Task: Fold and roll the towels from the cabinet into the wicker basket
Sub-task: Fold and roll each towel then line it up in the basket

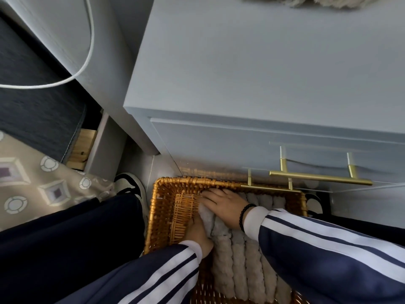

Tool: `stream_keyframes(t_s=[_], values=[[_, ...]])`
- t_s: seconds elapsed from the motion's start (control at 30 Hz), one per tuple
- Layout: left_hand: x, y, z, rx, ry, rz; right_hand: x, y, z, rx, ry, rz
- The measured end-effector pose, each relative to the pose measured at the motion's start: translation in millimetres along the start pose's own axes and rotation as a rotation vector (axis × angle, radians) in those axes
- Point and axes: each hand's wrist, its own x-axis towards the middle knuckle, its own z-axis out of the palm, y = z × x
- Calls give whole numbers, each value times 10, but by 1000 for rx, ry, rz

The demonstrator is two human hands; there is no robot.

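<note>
Far left: a white cable point(87, 51) looping across a pale surface, above a dark blue upholstered edge point(37, 106). Below it, a beige patterned cloth point(39, 185) with ring and square motifs. My dark trouser leg point(65, 249) fills the lower left, one black-and-white shoe point(131, 185) showing past it.

Centre: the wicker basket point(166, 216), golden-brown, rectangular, set on the floor against the foot of the cabinet point(241, 73). Its left portion shows bare weave; from the middle rightward it holds rolled towels point(238, 264), pale grey-beige, plush, ribbed like thick ropes, lying side by side and touching one another.

My left hand point(198, 235), in a navy sleeve with white stripes, is at the near left edge of the leftmost towel roll point(210, 218); its fingers are tucked between roll and weave, and I cannot tell whether they curl round the roll. My right hand point(223, 207), a black bead bracelet point(246, 216) at the wrist, lies on the far end of the same roll, fingers spread and fairly straight, pressing down. The two hands are close together, not touching.

Right: two brass bar handles point(320, 177) on the pale blue-grey cabinet fronts, just above the basket's far rim. Top right: the edge of a fluffy beige towel point(311, 2) lying on the cabinet top.
</note>
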Motion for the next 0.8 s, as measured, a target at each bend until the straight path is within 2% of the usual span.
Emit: stream_keyframes(t_s=[0.13, 0.33, 0.47, 0.67, 0.8], values=[[-49, 76, -130, 89, 3, 38, -95, -10, -178, 68, -58, 89], [-265, 169, -413, -129, 114, -75, -282, -76, -412, 16, -216, 324], [-470, 252, -578, -160, 117, -58, -514, -200, -703, -18, -331, 362], [-821, 448, -799, -167, 111, 41, -806, -381, -1090, -28, -292, 399], [-1082, 668, -990, -199, 115, 152, -1057, -481, -1430, 61, -250, 489]])
